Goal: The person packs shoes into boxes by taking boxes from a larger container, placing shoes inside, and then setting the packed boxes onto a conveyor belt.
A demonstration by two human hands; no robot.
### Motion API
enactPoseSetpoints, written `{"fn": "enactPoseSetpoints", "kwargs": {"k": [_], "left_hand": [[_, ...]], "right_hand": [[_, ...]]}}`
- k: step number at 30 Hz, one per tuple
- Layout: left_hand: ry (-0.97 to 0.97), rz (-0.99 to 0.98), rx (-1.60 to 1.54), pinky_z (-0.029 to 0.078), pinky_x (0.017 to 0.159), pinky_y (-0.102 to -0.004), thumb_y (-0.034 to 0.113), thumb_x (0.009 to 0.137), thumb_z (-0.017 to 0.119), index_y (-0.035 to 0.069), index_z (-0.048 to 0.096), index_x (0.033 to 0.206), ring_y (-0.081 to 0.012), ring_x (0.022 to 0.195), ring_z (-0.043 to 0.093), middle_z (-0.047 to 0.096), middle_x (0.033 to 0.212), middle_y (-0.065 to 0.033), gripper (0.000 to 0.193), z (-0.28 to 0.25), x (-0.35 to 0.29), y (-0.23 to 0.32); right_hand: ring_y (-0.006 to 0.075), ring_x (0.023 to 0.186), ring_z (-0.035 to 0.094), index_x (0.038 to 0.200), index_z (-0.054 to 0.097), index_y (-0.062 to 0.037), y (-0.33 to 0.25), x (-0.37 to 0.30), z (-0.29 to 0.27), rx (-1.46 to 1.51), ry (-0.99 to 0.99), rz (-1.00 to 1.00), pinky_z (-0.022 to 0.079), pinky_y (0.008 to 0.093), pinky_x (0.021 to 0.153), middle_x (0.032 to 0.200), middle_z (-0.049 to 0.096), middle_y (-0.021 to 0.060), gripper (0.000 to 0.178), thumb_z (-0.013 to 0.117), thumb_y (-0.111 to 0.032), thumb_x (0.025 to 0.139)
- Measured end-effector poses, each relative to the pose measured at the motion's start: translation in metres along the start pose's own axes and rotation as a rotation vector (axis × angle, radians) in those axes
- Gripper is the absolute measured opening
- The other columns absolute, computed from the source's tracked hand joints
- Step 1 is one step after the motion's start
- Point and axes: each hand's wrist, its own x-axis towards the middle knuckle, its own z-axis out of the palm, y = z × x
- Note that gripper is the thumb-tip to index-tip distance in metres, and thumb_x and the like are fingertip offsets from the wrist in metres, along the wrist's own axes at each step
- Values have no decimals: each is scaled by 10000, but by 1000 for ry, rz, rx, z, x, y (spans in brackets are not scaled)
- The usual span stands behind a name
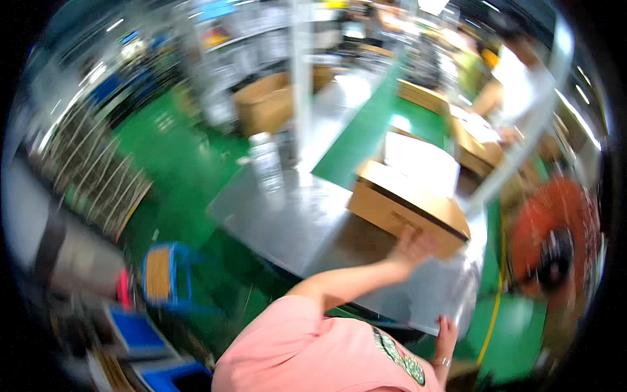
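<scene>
Left hand point(416, 247) apparently steadying carton point(395, 212).
We're seeing spread fingers against its near face; right hand point(446, 332) resting nearer than carton, finger closure unclear.

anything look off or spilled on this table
Nothing plainly stands out: the cardboard box sits by the left hand, and the clear bottle stands upright on the metal table. Blur could hide small damage.

Brown box point(392, 210), green floor point(147, 130), pink shirt point(307, 353)
</scene>
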Motion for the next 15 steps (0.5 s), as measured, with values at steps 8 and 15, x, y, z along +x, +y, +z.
{"fn": "enactPoseSetpoints", "kwargs": {"k": [8, 15], "left_hand": [[573, 146, -761, 297, 870, -394, 317, 667, 599, -19, 357, 1117, -312, 1040, 374, 383, 1115, -209, 611, -205, 12, -30], [519, 290, -1413, 336, 830, -365, 327, 703, 561, -35, 407, 1020, -279, 972, 417, 426, 1021, -201, 505, -300, 9, -29]], "right_hand": [[62, 612, 449, 1017, 479, 10, -219, -58, -109, 232, 264, -320, 325, 168, 534, 689, 512, 36, 328, 530, -212, 780], [138, 799, 355, 1034, 382, 8, -304, -95, -160, -244, 387, -1017, 247, 289, 711, 880, 410, 99, 489, 360, -392, 754]]}}
